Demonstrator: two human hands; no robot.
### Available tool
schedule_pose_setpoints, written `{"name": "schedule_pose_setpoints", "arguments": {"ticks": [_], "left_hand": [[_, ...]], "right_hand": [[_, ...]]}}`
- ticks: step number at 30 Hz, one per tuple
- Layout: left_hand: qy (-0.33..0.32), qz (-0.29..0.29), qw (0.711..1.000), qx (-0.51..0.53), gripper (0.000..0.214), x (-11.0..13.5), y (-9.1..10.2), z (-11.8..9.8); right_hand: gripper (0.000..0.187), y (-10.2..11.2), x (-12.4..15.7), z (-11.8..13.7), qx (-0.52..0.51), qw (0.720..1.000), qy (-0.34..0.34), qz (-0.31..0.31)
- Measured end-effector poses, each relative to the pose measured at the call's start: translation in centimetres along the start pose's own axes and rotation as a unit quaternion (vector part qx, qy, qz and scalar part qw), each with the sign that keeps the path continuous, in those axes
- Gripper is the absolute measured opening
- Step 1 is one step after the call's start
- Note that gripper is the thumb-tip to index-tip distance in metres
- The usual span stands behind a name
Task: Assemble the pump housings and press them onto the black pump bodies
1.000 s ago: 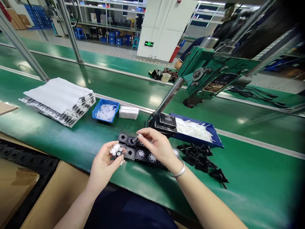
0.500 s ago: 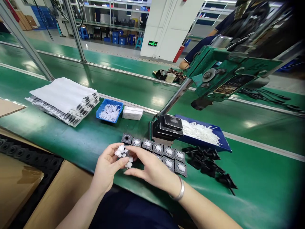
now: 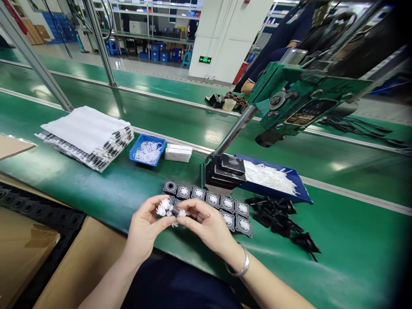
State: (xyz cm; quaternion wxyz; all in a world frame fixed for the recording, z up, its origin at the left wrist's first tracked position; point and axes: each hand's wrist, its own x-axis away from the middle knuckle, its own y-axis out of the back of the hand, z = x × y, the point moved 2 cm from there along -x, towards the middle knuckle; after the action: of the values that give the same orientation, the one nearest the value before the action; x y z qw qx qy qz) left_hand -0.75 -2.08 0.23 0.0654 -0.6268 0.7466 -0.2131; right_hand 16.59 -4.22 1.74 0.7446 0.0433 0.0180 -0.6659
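Left hand (image 3: pixel 144 227) cupped palm-up, fingers curled round a bunch of small white fan wheels (image 3: pixel 163 207) held up at the fingertips. Right hand (image 3: pixel 206 224) meets it from the other side, thumb & forefinger closed narrow on a loose wheel (image 3: pixel 181 213) at the edge of the bunch. A short dark stub sits btwn the two hands, too small to tell what it is. Both hands hover just above the near edge of the green bench (image 3: pixel 96 184), w/ a silver bracelet (image 3: pixel 238 265) on the right wrist.

Just behind the fingers, two rows of black square housings (image 3: pixel 227 204) lie on the bench, touching side by side. Most have a white wheel seated in the middle; the far-left housing (image 3: pixel 170 186) shows only an empty ring. Right of the rows, a pile of loose black parts (image 3: pixel 280 216).

Behind them stands the black press base (image 3: pixel 225 168), w/ the green press head (image 3: pixel 289 101) up on a slanted steel column, & a dark blue tray (image 3: pixel 301 195) of white parts touching the base.

Further left: small blue bin (image 3: pixel 141 162) of white rings, a low white stack (image 3: pixel 178 152) just beside it, then a big stack of sheets (image 3: pixel 86 128) w/ a white top. Bottom left, a cardboard box (image 3: pixel 22 253). Across the belt a person in dark blue (image 3: pixel 280 38) stands behind the press.
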Motion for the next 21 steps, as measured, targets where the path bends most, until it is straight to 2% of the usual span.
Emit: {"name": "schedule_pose_setpoints", "arguments": {"ticks": [3, 5, 8, 11, 13, 15, 17, 19, 21], "left_hand": [[-0.016, -0.02, 1.0, -0.008, 0.048, -0.2, 0.4, -0.5], [-0.022, -0.035, 0.999, -0.014, 0.05, -0.3, 0.7, -0.8], [-0.039, -0.039, 0.998, -0.025, 0.052, -0.4, 1.0, -1.1], [-0.056, -0.028, 0.997, -0.039, 0.049, -0.3, 0.9, -1.0], [-0.06, -0.028, 0.997, -0.046, 0.049, -0.3, 0.8, -0.9], [-0.055, -0.033, 0.997, -0.052, 0.049, -0.4, 0.8, -0.7], [-0.042, -0.035, 0.997, -0.053, 0.05, -0.4, 0.7, -0.4], [-0.031, -0.034, 0.998, -0.044, 0.05, -0.4, 0.7, -0.2], [-0.034, -0.038, 0.998, -0.034, 0.049, -0.3, 0.6, 0.1]], "right_hand": [[0.022, 1.7, -0.4, 0.5, 0.072, 0.994, 0.039, -0.071], [0.018, 2.7, -0.7, 0.7, 0.182, 0.978, 0.069, -0.077], [0.018, 3.0, -1.0, 0.7, 0.332, 0.932, 0.145, -0.024], [0.023, 2.2, -1.1, 0.8, 0.4, 0.89, 0.212, 0.059], [0.029, 1.6, -1.0, 1.3, 0.42, 0.874, 0.222, 0.102], [0.047, 1.1, -1.0, 1.9, 0.408, 0.881, 0.212, 0.113], [0.067, 0.5, -0.9, 2.1, 0.372, 0.902, 0.192, 0.108], [0.068, -0.3, -0.8, 1.7, 0.34, 0.918, 0.177, 0.101], [0.056, -1.2, -0.6, 0.9, 0.322, 0.926, 0.177, 0.086]]}}
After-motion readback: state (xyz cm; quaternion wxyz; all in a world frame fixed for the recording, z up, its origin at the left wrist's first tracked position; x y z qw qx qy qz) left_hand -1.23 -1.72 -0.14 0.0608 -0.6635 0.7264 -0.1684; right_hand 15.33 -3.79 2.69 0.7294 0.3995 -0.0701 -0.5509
